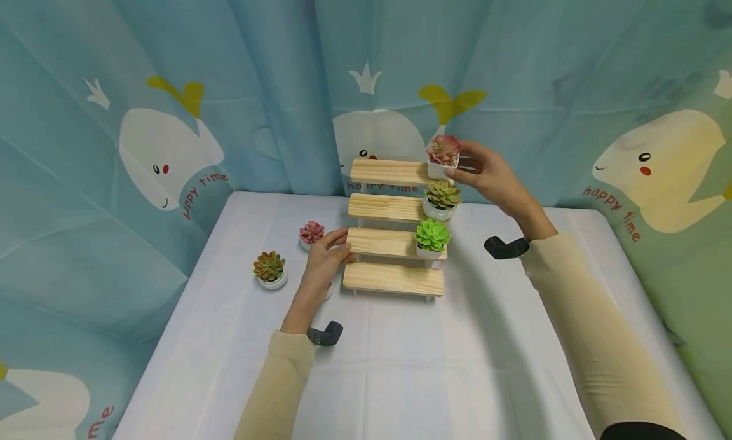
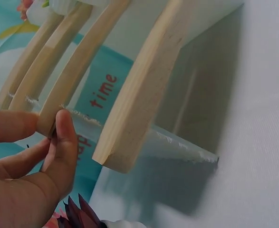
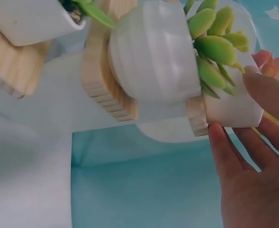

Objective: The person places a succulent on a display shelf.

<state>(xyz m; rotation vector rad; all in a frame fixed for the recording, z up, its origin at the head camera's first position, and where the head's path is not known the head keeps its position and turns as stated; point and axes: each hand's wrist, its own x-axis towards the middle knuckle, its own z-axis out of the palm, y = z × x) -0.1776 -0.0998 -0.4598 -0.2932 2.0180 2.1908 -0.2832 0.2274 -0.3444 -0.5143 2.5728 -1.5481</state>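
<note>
A tiered wooden plant stand (image 1: 393, 278) with clear side panels stands on the white table. My right hand (image 1: 496, 178) holds the white square pot of a pink succulent (image 1: 443, 150) at the right end of the top shelf. In the right wrist view, thumb and fingers close round that white pot (image 3: 232, 110). My left hand (image 1: 323, 263) pinches the left end of the second shelf from the bottom (image 2: 77, 71), between thumb and fingers. An olive-green succulent (image 1: 443, 194) and a bright green succulent (image 1: 432, 234) sit in white pots on the right ends of the middle shelves.
Left of the stand, a reddish-green potted succulent (image 1: 269, 266) and a small pink one (image 1: 311, 232) stand on the table (image 1: 389, 376). A dark red succulent (image 2: 80, 214) is partly hidden by my left hand. A blue whale-print curtain (image 1: 274, 128) hangs behind.
</note>
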